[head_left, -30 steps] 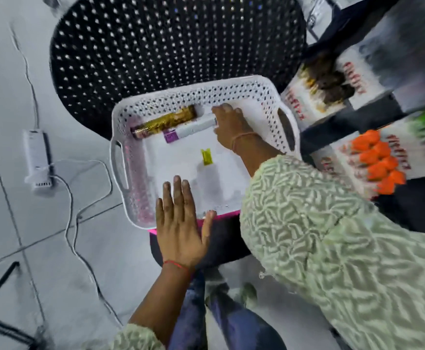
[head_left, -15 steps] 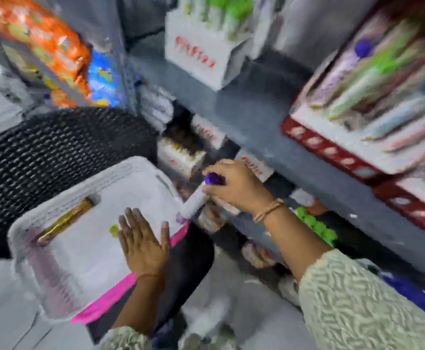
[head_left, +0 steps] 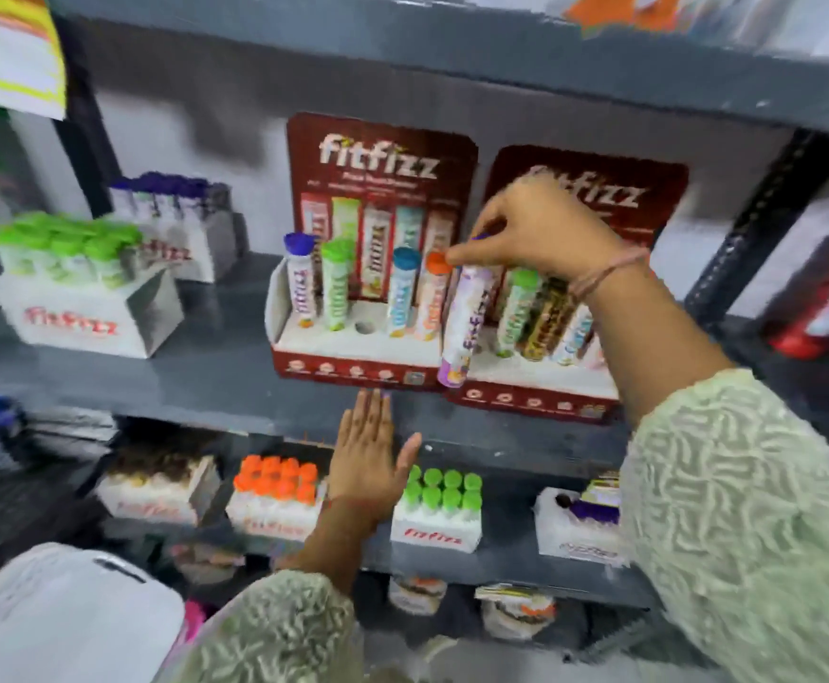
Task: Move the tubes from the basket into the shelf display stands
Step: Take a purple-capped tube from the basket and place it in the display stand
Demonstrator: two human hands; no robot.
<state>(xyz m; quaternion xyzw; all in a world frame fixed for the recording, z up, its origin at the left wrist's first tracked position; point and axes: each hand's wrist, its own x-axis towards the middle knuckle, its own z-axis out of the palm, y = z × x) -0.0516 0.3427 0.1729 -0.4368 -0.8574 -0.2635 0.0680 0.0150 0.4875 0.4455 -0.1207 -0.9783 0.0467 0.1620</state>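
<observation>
My right hand [head_left: 545, 229] grips the purple cap end of a white tube with a purple base [head_left: 464, 327], held nearly upright in front of the gap between two red display stands. The left stand [head_left: 353, 357] holds several upright tubes and shows one empty hole [head_left: 364, 327]. The right stand [head_left: 535, 386] holds several tubes too, partly hidden by my wrist. My left hand [head_left: 370, 460] hovers flat and open below the shelf edge, fingers apart, holding nothing. A corner of the white basket [head_left: 58, 613] shows at the bottom left; its contents are out of sight.
The grey metal shelf [head_left: 205, 382] also carries white boxes of green-capped [head_left: 77, 288] and purple-capped tubes [head_left: 176, 214] at the left. The shelf below holds boxes of orange-capped [head_left: 274, 495] and green-capped tubes [head_left: 439, 505]. A black perforated upright [head_left: 757, 229] stands at the right.
My right hand took the purple tube out of the basket and raised it to the display stands. My view swung up from the basket to the shelf; my left hand left the basket.
</observation>
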